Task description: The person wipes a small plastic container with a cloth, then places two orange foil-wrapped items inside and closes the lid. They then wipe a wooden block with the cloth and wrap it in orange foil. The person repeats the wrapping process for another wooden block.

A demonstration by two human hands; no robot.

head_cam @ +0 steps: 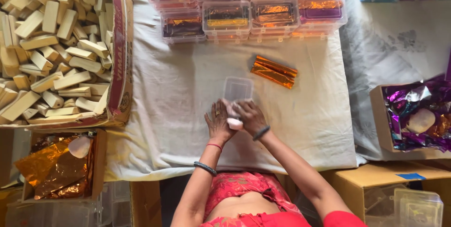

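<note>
Head view: both hands meeting over small clear box (237, 89) at centre of cloth-covered worktop (178, 114).
Left hand (219, 123) and right hand (249, 116) closed together on pale pink block (234, 123), just at 6 o'clock of box. Best kept squared over box; orange foil bars (274, 71) waiting at 2 o'clock.
</note>
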